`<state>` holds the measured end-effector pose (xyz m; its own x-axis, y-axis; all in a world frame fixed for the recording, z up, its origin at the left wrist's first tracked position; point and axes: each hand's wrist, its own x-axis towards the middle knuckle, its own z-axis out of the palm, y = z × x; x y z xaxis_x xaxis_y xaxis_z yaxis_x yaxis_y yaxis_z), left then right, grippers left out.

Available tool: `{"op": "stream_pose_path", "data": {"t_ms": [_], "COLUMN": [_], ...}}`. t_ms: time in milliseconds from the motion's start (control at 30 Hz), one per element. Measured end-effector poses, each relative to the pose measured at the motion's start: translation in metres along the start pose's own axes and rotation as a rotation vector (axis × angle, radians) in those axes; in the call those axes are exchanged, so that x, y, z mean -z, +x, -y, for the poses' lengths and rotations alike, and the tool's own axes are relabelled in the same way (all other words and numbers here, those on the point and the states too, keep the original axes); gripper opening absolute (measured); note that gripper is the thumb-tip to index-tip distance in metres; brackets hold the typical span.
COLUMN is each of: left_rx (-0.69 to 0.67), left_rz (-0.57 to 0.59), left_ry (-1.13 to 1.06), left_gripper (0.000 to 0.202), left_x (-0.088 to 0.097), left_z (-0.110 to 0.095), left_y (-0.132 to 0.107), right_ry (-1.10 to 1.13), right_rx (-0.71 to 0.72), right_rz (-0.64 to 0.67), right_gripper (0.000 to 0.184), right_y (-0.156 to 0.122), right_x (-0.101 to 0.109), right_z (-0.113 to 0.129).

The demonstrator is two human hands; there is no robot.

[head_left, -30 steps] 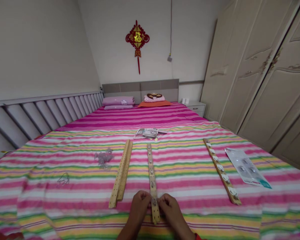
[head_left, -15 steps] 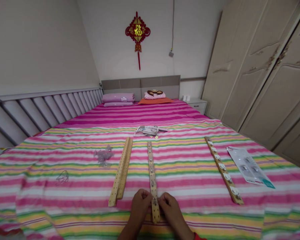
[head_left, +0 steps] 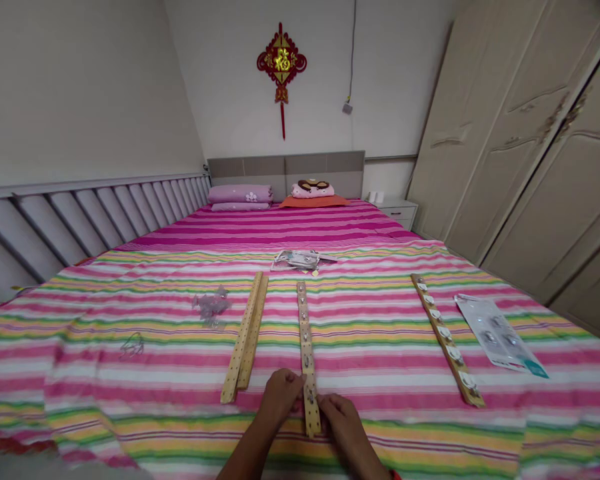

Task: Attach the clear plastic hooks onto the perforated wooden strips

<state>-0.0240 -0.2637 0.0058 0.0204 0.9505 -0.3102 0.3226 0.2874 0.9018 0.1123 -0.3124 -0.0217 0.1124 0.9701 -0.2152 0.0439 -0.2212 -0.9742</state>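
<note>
A narrow wooden strip with holes (head_left: 309,381) lies lengthwise in front of me, with several small metal hooks along it. At its left edge is my left hand (head_left: 281,398), closed, its thumb and fingertips gripping the strip beside the hook nearest me. My right hand (head_left: 343,421) sits against the right edge with its fingers curled together; whatever they pinch is too small to make out. The nearest metal hook (head_left: 311,398) lies on the strip between both hands.
Two bare perforated strips (head_left: 243,340) lie at left, beside small clear plastic pieces (head_left: 211,307) and a thin tangled loop (head_left: 132,345). Rightward are a strip with white-backed hooks (head_left: 445,333) and a blister pack (head_left: 500,337). Another plastic package (head_left: 300,260) lies farther back on the striped bedspread (head_left: 380,360).
My left hand has shifted slightly up along the strip, and my right hand has lowered a little. The hook between them shows more clearly. The view has swung slightly left.
</note>
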Motion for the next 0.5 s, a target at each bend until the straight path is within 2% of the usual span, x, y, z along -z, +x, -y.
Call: {"op": "stream_pose_path", "data": {"t_ms": [300,500], "left_rx": [0.029,-0.039], "left_rz": [0.102,0.026], "left_ry": [0.04,-0.004], "left_gripper": [0.048,0.049], "left_x": [0.002,-0.002], "left_z": [0.002,0.012], "left_y": [0.012,0.016], "right_ry": [0.116,0.108], "right_rx": [-0.02,0.014], "right_rz": [0.025,-0.034], "right_gripper": [0.036,0.038], "right_y": [0.004,0.012], "right_x": [-0.004,-0.009], "right_z": [-0.008,-0.025]}}
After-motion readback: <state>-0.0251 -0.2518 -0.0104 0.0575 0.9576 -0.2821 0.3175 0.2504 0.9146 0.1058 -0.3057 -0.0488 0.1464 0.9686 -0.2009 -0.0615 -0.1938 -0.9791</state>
